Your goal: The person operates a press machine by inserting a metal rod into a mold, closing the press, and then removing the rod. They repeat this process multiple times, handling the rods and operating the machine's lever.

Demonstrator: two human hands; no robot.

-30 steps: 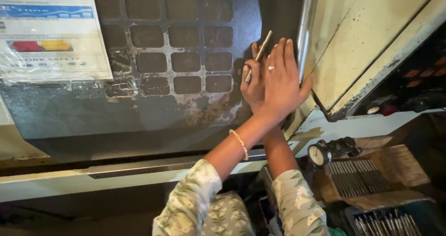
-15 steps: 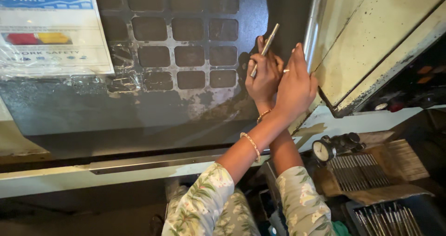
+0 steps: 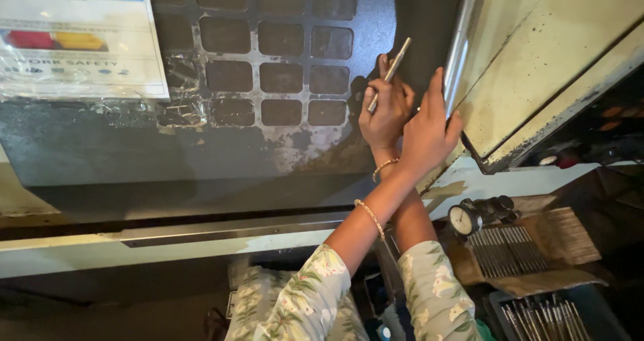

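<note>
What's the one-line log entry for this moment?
right hand: grips metal rod | left hand: flat on dark door beside vertical bar | forearms crossed

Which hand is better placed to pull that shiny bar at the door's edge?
Probably the left. The left hand is free and lies open, its fingertips against the shiny bar. The right hand is busy gripping a thin metal rod.
</note>
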